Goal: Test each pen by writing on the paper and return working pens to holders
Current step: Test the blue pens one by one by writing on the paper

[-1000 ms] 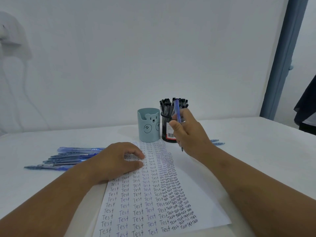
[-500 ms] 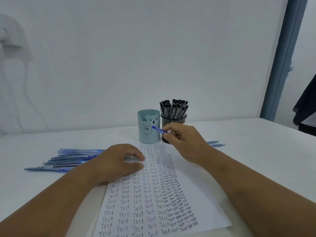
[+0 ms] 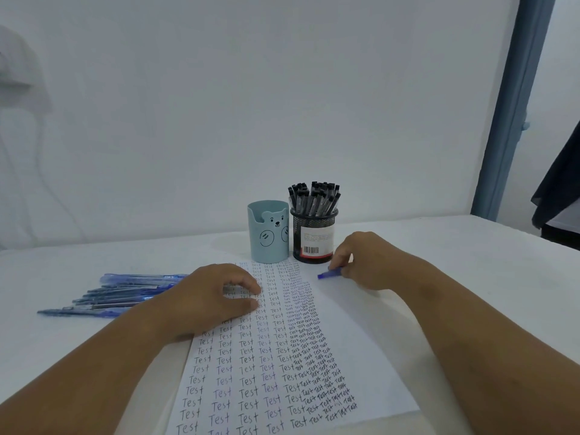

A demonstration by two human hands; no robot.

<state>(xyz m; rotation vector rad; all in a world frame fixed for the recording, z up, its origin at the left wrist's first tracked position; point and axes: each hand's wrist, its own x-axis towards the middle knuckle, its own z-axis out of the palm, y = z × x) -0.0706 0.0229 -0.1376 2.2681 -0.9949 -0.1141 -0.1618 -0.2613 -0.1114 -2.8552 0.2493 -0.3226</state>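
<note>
The right hand grips a blue pen low over the blank right margin of the paper, just in front of the mesh holder. The left hand rests on the paper, fingers loosely curled, holding nothing. Judged step: a pen is positioned for its test. Next move: set the tip to a blank spot and write; if it marks, place it in the bear cup. Most of the pen is hidden inside the fist; which end protrudes cannot be told. More blue pens lie to the left
</note>
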